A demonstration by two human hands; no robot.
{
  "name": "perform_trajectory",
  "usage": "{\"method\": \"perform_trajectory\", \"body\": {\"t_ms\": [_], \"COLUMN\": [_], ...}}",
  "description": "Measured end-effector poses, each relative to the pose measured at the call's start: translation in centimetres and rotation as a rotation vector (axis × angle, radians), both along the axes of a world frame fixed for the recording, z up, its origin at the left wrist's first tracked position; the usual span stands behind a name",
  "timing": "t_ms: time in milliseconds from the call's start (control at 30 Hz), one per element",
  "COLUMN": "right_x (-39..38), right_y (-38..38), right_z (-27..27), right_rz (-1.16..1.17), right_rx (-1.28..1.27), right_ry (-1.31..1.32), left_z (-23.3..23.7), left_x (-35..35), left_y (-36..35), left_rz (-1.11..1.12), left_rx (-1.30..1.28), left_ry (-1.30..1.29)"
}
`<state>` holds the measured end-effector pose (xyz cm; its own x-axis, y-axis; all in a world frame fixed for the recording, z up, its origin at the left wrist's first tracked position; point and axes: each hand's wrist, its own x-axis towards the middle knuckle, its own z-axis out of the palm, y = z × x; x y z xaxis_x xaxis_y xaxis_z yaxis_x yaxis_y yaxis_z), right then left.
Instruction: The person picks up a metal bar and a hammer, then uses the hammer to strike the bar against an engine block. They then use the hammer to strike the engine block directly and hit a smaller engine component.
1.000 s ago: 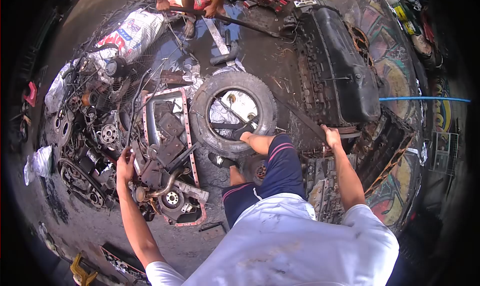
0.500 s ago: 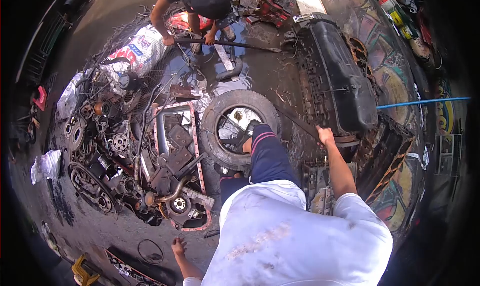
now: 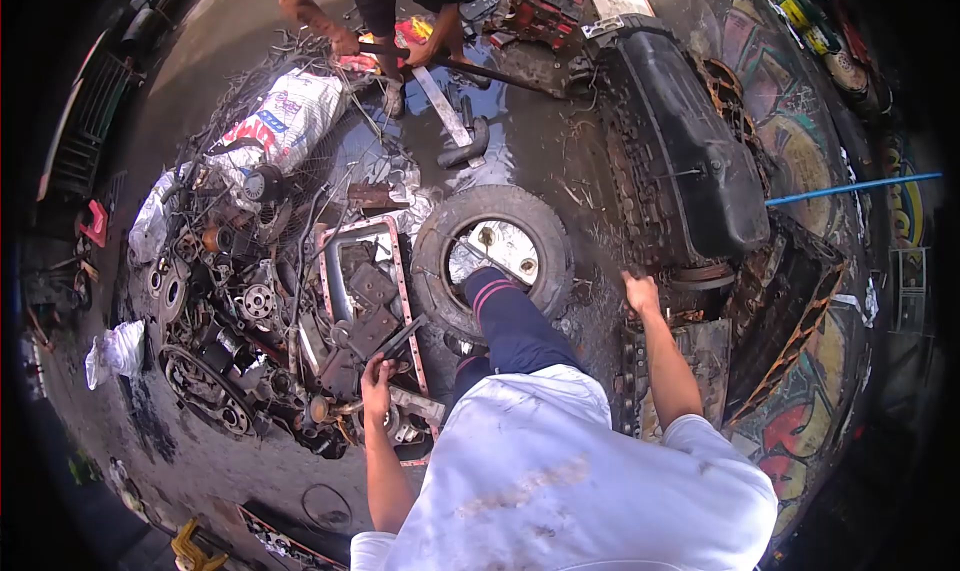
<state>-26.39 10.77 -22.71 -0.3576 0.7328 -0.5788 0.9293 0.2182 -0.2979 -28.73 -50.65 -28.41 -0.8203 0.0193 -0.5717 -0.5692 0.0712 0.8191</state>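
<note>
My left hand (image 3: pixel 377 381) rests with fingers apart on the greasy engine parts at the near end of a frame with a red gasket edge (image 3: pixel 400 271). My right hand (image 3: pixel 640 291) reaches out to the rusty edge of a large engine block (image 3: pixel 650 201); its fingertips meet a dark piece there, and the grip is unclear. Between the two hands lies a worn tyre (image 3: pixel 440 231) flat on the wet ground, with my leg in dark shorts standing inside it.
A heap of gears, pulleys and wires (image 3: pixel 220 301) fills the left. A big black pan (image 3: pixel 700 151) lies on the block. At the top another person grips a long bar (image 3: pixel 480 71) beside a white sack (image 3: pixel 285 121). A blue hose (image 3: pixel 850 186) runs right.
My left hand came off the pile on the left, dropped low, then landed on the parts beside the red-edged frame. My foot stepped into the tyre. The right hand stayed by the block.
</note>
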Motion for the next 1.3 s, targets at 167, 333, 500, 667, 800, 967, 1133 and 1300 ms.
{"method": "perform_trajectory", "body": {"t_ms": [167, 333, 500, 667, 800, 967, 1133, 1300], "right_x": [-1.6, -6.8, -11.0, -15.7, -18.8, -21.9, -24.2, -25.7], "right_y": [1.1, 3.6, 8.2, 8.8, 9.7, 9.6, 9.4, 9.4], "right_z": [3.5, 7.5, 7.7, 11.3, 11.5, 13.2, 12.7, 11.0], "right_rz": [-0.016, 0.019, 0.038, 0.007, 0.055, -0.015, 0.017, -0.007], "right_rx": [-0.025, -0.031, 0.003, -0.029, -0.047, -0.018, -0.014, 0.062], "right_ry": [0.022, -0.097, -0.114, -0.151, -0.169, -0.159, -0.156, -0.146], "left_z": [-0.7, -1.0, 5.2, 10.1, 12.0, 13.2, 11.8, 16.6], "left_x": [-1.9, 2.8, 6.4, 8.7, 9.1, 8.0, 3.3, -10.0], "left_y": [-4.2, -6.7, -2.2, 4.6, 8.2, 8.1, 4.0, 2.8], "left_rz": [-0.125, -0.063, -0.132, -0.058, 0.034, 0.055, -0.031, -0.087], "left_rx": [-0.27, -0.2, -0.247, -0.145, -0.119, -0.154, -0.16, -0.278], "left_ry": [-0.011, -0.214, -0.363, -0.394, -0.487, -0.417, -0.382, -0.204]}}
